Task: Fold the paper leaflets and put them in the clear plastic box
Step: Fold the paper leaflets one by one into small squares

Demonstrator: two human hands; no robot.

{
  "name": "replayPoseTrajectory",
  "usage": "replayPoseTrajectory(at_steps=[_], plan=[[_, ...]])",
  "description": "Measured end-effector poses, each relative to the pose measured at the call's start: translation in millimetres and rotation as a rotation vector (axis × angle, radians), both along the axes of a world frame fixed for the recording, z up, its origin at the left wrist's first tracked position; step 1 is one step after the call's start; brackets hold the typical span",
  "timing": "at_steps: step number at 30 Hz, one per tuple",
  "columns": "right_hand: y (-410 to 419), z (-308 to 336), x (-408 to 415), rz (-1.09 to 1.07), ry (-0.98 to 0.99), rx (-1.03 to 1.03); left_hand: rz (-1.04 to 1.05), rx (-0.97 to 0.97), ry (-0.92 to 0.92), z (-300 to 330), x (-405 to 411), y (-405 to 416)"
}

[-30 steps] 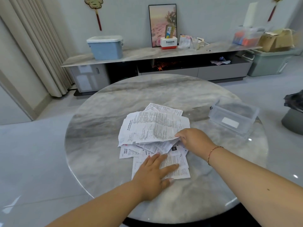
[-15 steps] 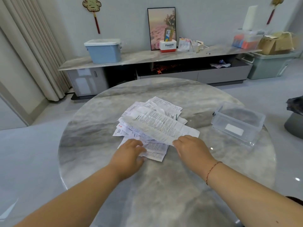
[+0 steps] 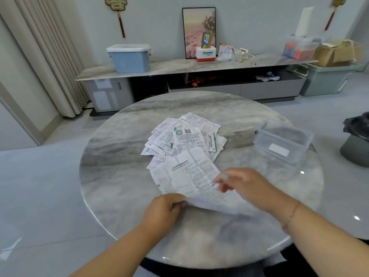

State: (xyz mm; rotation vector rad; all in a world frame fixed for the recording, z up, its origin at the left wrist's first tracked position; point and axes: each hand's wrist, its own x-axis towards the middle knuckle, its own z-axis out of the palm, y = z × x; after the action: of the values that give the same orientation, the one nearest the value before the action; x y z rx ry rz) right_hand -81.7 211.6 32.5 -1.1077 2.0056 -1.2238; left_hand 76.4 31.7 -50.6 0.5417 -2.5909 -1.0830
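Leaflets: none folded, box [image 3: 283, 142] empty.
One leaflet [image 3: 191, 174] pinched by left hand [image 3: 163, 210]; right hand [image 3: 245, 186] blurred, grip undetermined; pile [image 3: 179, 134] beyond.

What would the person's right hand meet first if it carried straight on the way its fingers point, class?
The right hand points left across the table, and its blurred fingertips already sit at the large leaflet, so that sheet comes first. Whether they touch it cannot be told.

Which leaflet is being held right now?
The large white creased leaflet nearest the person: left hand pinches its near edge, blurred right hand at its right. The others lie piled behind.
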Motion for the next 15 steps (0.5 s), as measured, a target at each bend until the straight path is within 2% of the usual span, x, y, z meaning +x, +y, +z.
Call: replayPoseTrajectory(at_steps=[1,3,7,11,13,15], plan=[[16.4,-6.4,-18.6,-0.067,-0.123,-0.070,0.006,0.092,-0.033,2.1,5.4,1.3],[49.8,-18.9,-39.7,-0.002,-0.298,-0.030,0.044,0.270,-0.071,6.2,15.4,4.5],[64.4,-51.3,-27.6,0.125,-0.256,0.091,0.059,0.516,-0.056,8.8,28.0,12.7],[41.7,-75.6,-6.2,-0.171,-0.127,0.011,0.108,0.525,-0.047,8.6,30.3,16.7],[35.3,-75.3,-0.1,-0.310,0.018,0.070,0.255,0.437,-0.030,8.9,29.2,16.6],[31.4,-73.7,5.7,-0.383,0.080,0.146,0.414,0.343,-0.033,10.1,29.3,20.0]])
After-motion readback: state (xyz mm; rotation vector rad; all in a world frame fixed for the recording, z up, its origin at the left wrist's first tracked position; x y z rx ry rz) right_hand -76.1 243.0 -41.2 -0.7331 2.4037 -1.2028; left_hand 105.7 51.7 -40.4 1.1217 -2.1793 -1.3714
